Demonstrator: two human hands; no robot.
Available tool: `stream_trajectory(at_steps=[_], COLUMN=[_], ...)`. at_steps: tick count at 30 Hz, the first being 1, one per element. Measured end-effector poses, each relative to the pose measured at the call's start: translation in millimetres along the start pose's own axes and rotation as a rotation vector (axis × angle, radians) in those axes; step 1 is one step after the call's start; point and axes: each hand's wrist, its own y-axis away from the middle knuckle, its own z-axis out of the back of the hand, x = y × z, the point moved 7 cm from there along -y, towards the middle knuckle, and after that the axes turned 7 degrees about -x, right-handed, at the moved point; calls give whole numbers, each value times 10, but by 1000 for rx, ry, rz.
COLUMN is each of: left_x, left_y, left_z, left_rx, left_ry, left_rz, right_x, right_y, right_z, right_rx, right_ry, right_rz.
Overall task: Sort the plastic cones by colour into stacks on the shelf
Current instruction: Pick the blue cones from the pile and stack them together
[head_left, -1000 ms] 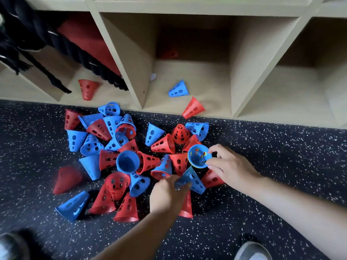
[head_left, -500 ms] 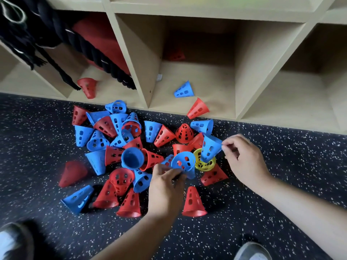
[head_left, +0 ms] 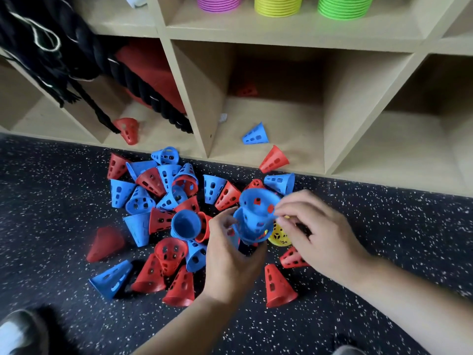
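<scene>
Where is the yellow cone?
In the head view, right of centre, the yellow cone lies on the floor, partly under the right hand, just right of the blue cones that the left hand holds.

Your left hand [head_left: 230,254] grips a short stack of blue cones [head_left: 252,226] from below, open ends up, above the floor pile [head_left: 158,201]. Your right hand [head_left: 320,231] pinches the rim of the top blue cone [head_left: 258,202], which sits in that stack (fully seated or not is hard to say, it's blurred). A yellow cone [head_left: 280,237] lies just under your right fingers. The pile is red and blue cones mixed on the speckled floor [head_left: 384,226]. The middle shelf compartment [head_left: 281,119] holds a lone blue cone [head_left: 256,135], with a red cone [head_left: 273,160] at the front edge. The upper shelf has a purple stack [head_left: 218,3], a yellow stack [head_left: 277,6] and a green stack [head_left: 344,7].
</scene>
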Motion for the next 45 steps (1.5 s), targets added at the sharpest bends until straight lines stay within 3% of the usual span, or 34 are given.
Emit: stream_trajectory(at_steps=[3, 5, 9, 12, 15, 21, 24, 30, 33, 36, 39, 42, 45], left_x=[3, 41, 121, 149, 187, 251, 316, 444, 403, 387, 437, 501, 598], left_y=[-21, -42, -61, -106, -181, -295, -349, -449, -502, -519, -524, -546, -570], left_z=[31, 61, 120, 154, 236, 434, 468, 360, 336, 357, 448, 618, 779], left_rx=[-33, -36, -47, -48, -49, -85, -93, 1, -13, -18, -35, -83, -141], left_ry=[20, 7, -16, -34, -79, -146, -161, -83, -68, -40, -13, -10, 22], left_rz=[0, 11, 59, 96, 104, 60, 76, 141, 99, 111, 118, 121, 149], right_x=[-22, -179, -871, -1405, -1625, -1795, -1735, -906, -417, -122, -31, -198, -590], right_y=[78, 76, 32, 64, 9, -119, -141, -479, -602, -600, -538, -742, -1088], right_z=[-81, -19, 150, 14, -257, -533, -372, 110, -46, -479, -770, -793, -934], right_rx=[86, 29, -116, 69, 147, -39, -129, -263, -159, 105, 311, 246, 246], right_ry=[-8, -39, 212, 380, 377, 258, 288, 168, 138, 78, -3, -21, 199], right_rz=[25, -104, -543, -867, -946, -1030, -957, -356, -130, 11, 41, -102, -289])
